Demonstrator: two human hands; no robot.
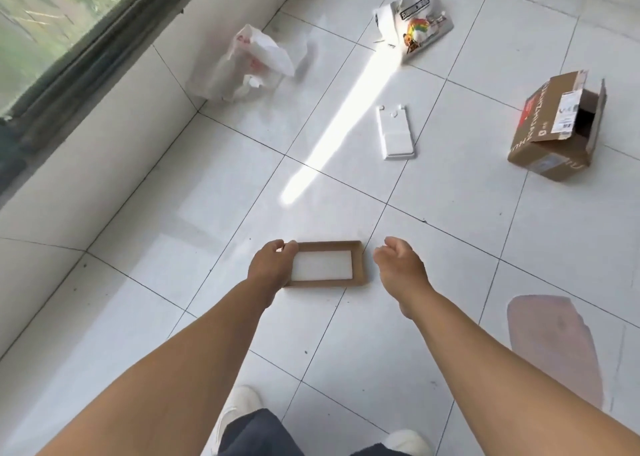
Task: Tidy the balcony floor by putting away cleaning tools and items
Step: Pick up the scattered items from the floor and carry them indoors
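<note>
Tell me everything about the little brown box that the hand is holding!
The small brown cardboard box is a shallow, open-topped rectangle, like a tray, with low walls. A flat white pad, maybe foam, fills its bottom. It sits level on the white tiled floor, its long side running left to right, just in front of the person. The left hand grips its left end, fingers curled over the rim. The right hand hovers near its right end, not touching.

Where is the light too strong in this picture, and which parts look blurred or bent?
Head view: a sun stripe burns out the floor tiles and the torn packet; the plastic bag looks motion-blurred; the window frame bends from the wide lens; a smudged patch sits lower right.
</note>
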